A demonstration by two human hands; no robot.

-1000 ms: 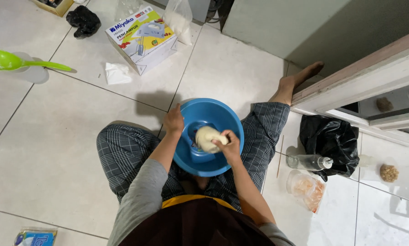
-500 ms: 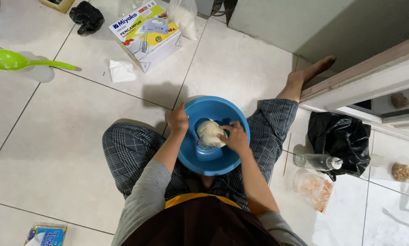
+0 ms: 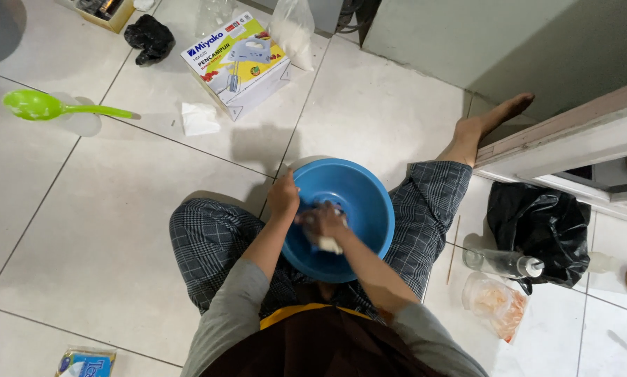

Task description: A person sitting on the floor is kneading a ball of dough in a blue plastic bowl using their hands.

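While the left hand grips the blue bowl's left rim, the right hand closes on pale dough inside it.

Blue bowl plus dough lump, both in your lap.
Bowl is round, blue plastic, sits between your crossed legs, tilted toward you. The pale dough lies inside against the near wall, mostly covered, shape hard to tell.
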